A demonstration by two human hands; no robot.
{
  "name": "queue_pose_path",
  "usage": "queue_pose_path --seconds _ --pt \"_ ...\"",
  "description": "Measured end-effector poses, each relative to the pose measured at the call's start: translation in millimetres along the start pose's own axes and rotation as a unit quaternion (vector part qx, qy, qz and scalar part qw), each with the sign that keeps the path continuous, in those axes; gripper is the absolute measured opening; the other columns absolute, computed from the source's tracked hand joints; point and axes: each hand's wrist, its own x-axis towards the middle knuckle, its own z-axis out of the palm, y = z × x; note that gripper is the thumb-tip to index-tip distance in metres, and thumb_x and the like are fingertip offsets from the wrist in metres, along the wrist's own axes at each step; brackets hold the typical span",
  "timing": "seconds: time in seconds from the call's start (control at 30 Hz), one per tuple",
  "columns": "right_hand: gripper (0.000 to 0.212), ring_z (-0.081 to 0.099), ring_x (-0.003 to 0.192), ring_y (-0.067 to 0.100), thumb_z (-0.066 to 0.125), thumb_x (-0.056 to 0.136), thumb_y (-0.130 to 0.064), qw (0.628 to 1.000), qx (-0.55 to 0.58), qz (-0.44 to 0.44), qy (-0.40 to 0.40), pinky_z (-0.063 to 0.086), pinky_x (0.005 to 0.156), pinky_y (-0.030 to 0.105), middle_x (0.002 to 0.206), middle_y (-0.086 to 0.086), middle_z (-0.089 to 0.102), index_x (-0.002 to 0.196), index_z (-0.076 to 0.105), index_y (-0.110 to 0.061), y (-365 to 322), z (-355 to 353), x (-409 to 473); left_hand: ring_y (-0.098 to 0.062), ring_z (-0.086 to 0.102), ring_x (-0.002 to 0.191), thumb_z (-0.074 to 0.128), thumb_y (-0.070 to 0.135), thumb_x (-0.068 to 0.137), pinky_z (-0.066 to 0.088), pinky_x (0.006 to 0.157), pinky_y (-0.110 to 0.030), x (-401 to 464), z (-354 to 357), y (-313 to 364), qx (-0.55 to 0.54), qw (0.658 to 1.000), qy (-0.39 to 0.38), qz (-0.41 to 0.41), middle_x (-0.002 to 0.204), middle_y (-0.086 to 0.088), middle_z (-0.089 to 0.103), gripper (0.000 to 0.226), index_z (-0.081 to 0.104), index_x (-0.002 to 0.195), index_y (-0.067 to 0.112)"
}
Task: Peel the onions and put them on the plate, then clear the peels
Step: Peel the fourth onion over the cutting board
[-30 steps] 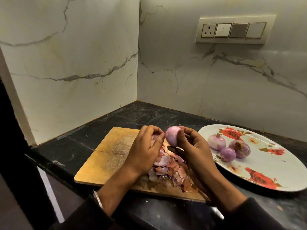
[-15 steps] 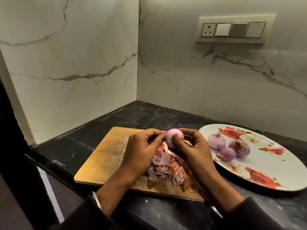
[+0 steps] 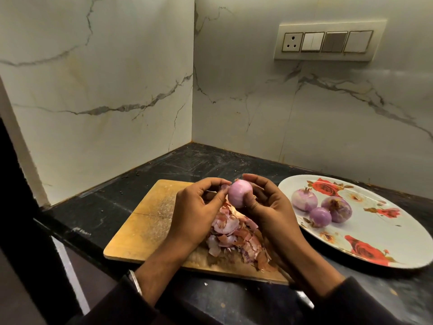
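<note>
change: onion (image 3: pixel 240 193) now turned smooth side up vs a second ago; looks nearly bare, so plating is probably next
right hand (image 3: pixel 269 207): fingers curled round the onion, held above the peels (image 3: pixel 234 238)
left hand (image 3: pixel 196 207): pinching a loose skin flake at the onion's left
board (image 3: pixel 145 226): carries the peel pile
plate (image 3: pixel 379 233): three peeled onions (image 3: pixel 321 206), right of the board

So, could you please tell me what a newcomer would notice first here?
Probably the pink onion held up between the left hand and the right hand, above the peels heaped on the cutting board. To the right, three peeled onions sit on the rose-patterned plate.
</note>
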Motion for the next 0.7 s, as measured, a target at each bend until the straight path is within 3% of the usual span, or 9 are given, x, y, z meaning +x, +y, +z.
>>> queue_pose_path --seconds 0.13,0.3,0.57,0.7 --pt "0.047 0.071 0.109 0.02 0.073 0.084 -0.03 0.999 -0.052 -0.012 -0.001 0.06 0.092 0.042 0.12 0.006 0.072 0.13 0.064 -0.021 2.4 2.6 -1.8 0.006 0.068 0.092 0.072 0.015 0.091 0.055 0.077 -0.012 -0.2 0.4 0.9 0.003 1.0 -0.003 0.001 0.095 0.018 0.071 0.02 0.071 0.105 0.029" --pt "0.049 0.07 0.11 0.017 0.084 0.08 -0.018 0.989 -0.139 -0.045 0.012 0.059 0.093 0.043 0.12 -0.004 0.072 0.126 0.068 -0.026 6.7 3.5 -1.0 0.008 0.068 0.086 0.075 0.013 0.088 0.055 0.073 -0.011 -1.3 0.6 1.1 0.037 0.999 -0.005 0.008 0.089 0.02 0.07 0.02 0.072 0.101 0.028" --pt "0.052 0.072 0.106 0.012 0.077 0.085 -0.005 0.997 -0.066 -0.024 -0.011 0.059 0.083 0.025 0.124 0.0 0.07 0.132 0.062 -0.019 1.8 5.3 -4.0 0.002 0.071 0.084 0.07 0.012 0.092 0.059 0.075 -0.019 3.1 -1.7 -3.4 -0.021 0.998 0.017 -0.049 0.091 0.012 0.074 0.015 0.074 0.101 0.023" --pt "0.055 0.071 0.106 0.009 0.083 0.074 -0.025 0.997 -0.069 -0.031 0.023 0.06 0.087 0.031 0.121 -0.001 0.07 0.125 0.062 -0.023 1.4 3.1 -2.2 0.002 0.066 0.089 0.057 0.014 0.1 0.052 0.074 -0.012 3.9 0.7 -6.7 0.024 0.999 -0.003 -0.031 0.099 0.012 0.071 0.02 0.072 0.11 0.022"
